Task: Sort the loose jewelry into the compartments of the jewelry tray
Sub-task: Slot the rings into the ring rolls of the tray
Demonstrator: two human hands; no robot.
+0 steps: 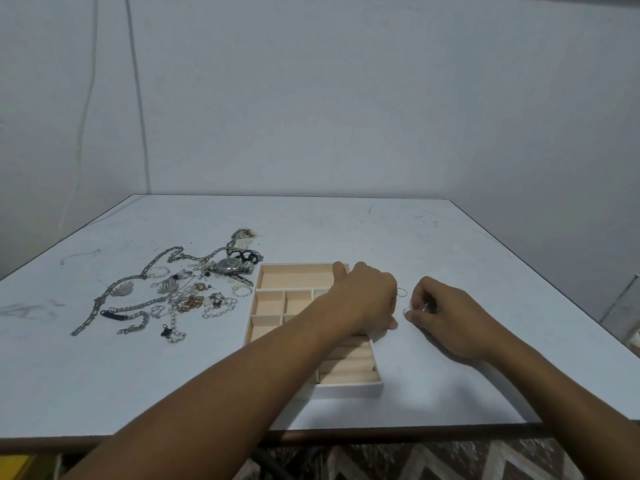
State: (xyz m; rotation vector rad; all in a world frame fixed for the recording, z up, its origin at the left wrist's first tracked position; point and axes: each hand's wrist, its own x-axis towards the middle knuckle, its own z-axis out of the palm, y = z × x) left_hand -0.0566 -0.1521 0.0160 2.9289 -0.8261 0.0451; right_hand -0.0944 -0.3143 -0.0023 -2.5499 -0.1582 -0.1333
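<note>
The beige jewelry tray (346, 390) with a white rim lies mid-table, and its visible compartments hold nothing. My left hand (363, 296) reaches across the tray to its right edge with curled fingers. A thin wire hoop (401, 292) sticks out from those fingers, and the grip itself is hidden. Just to the right, my right hand (446, 313) rests on the table and pinches a small silver ring (408, 309) between thumb and fingertips. The loose jewelry pile (180, 296) lies left of the tray.
The pile holds heavy silver chains (114, 306), a wristwatch (230, 266), a pearl strand (218, 311) and several small gold and silver pieces. The table's front edge (311, 433) runs close below the tray. A wall stands behind the table.
</note>
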